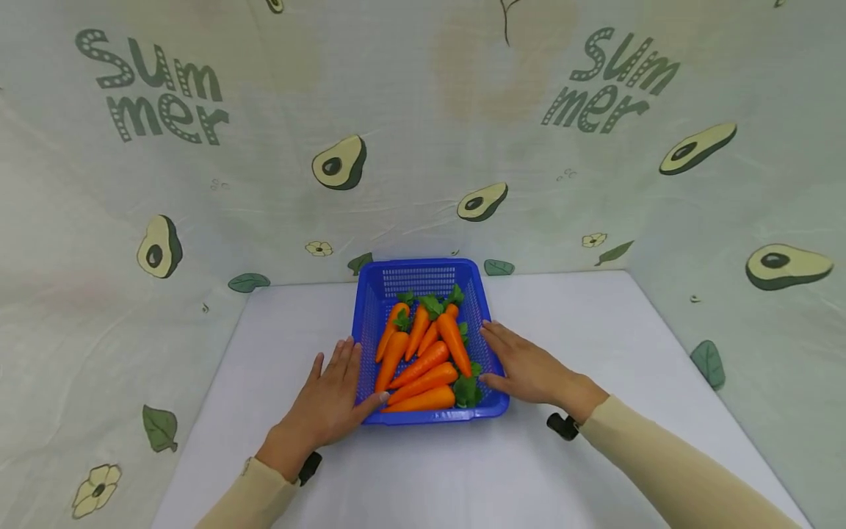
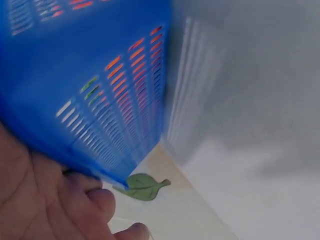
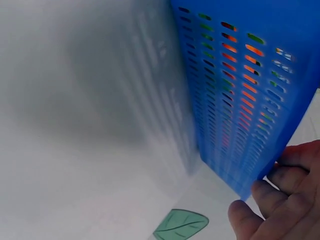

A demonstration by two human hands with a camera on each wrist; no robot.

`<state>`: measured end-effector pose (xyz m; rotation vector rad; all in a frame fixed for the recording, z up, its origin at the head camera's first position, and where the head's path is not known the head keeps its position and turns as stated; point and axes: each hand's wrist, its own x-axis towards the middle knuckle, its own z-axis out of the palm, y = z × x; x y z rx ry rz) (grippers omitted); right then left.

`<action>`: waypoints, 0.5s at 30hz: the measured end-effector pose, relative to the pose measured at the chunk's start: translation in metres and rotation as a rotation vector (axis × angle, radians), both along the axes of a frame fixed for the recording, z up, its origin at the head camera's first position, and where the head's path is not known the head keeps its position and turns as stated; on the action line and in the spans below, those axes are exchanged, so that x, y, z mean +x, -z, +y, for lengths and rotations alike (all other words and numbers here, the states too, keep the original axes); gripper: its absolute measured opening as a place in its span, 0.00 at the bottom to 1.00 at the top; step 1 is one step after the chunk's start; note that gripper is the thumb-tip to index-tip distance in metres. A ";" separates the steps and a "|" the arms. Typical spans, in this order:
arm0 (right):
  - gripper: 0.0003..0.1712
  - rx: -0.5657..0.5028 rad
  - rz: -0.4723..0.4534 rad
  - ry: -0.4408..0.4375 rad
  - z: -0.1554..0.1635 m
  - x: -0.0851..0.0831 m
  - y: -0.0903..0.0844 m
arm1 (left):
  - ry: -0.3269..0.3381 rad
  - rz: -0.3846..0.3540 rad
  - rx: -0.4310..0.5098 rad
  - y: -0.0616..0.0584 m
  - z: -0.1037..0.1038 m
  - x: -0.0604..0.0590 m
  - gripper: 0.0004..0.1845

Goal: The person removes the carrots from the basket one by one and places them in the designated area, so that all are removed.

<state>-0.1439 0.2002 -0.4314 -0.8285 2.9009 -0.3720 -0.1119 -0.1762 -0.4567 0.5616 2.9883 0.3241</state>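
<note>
My left hand point(image 1: 328, 402) and right hand point(image 1: 529, 369) grip the side walls of the blue slotted plastic basket point(image 1: 423, 278), mid-table toward the far edge. It's light, flexy and slick — the loose orange toy carrots point(image 1: 423, 360) could roll, so I'd hold the rims.
</note>
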 end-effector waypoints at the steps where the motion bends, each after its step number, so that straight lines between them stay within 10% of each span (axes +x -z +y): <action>1: 0.50 0.005 -0.005 -0.005 -0.001 -0.001 -0.001 | 0.000 -0.001 0.000 0.000 -0.002 0.000 0.58; 15: 0.50 0.053 -0.017 -0.011 -0.002 -0.003 -0.009 | 0.011 -0.057 0.039 -0.002 -0.004 0.000 0.71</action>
